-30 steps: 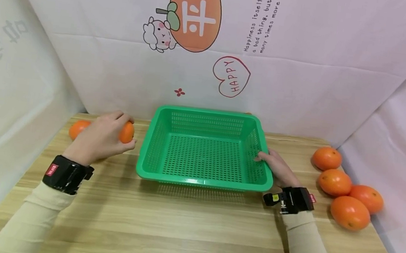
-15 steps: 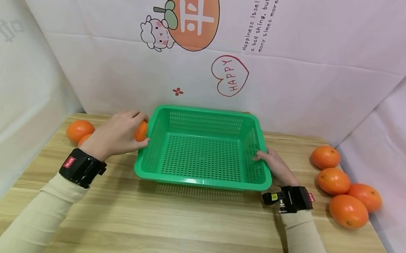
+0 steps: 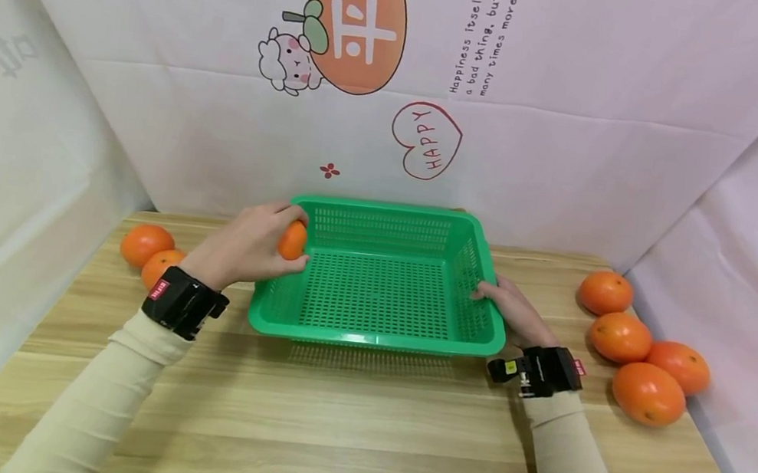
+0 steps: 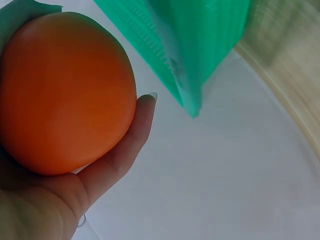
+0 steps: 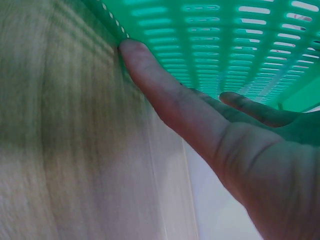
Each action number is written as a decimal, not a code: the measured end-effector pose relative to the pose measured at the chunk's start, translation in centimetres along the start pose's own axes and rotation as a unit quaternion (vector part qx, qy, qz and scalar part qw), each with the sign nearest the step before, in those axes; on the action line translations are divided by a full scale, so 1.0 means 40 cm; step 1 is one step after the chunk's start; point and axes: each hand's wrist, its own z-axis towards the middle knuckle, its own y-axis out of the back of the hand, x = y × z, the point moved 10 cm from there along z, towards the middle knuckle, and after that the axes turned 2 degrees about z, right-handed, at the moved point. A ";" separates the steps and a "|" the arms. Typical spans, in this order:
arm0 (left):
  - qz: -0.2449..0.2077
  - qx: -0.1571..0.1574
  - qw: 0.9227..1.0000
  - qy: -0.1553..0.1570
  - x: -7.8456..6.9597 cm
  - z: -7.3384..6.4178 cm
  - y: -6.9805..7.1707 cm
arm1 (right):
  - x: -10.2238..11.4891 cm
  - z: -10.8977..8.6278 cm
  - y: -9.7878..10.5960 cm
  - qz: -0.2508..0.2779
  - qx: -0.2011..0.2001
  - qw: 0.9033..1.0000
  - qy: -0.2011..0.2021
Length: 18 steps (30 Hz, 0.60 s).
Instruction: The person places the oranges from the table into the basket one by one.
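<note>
Green plastic basket (image 3: pixel 375 339), gripped at its right rim by the right hand (image 3: pixel 515 311); and over its left rim, an orange fruit (image 3: pixel 292 241) is clasped in the left hand (image 3: pixel 246 247)! Two loose fruits (image 3: pixel 146 245) are seen left on the table (image 3: pixel 331 432), four fruits (image 3: pixel 649 394) right.

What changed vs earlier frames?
The left hand moved right, carrying the orange fruit from left of the green basket to overlap its left wall in head view. Nothing let go. Unchanged: right hand gripping the basket's right rim, four fruits at far right.
</note>
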 end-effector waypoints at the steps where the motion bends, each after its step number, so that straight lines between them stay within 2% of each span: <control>1: -0.002 0.001 1.000 -0.002 -0.004 0.005 -0.001 | 0.000 -0.001 0.000 0.001 0.000 1.000 0.000; 12: -0.017 0.011 1.000 -0.017 -0.048 0.050 -0.014 | 0.006 -0.004 -0.006 0.011 0.001 1.000 0.001; 18: -0.019 0.013 0.999 -0.034 -0.069 0.077 -0.033 | 0.008 -0.006 -0.008 0.014 0.000 1.000 0.000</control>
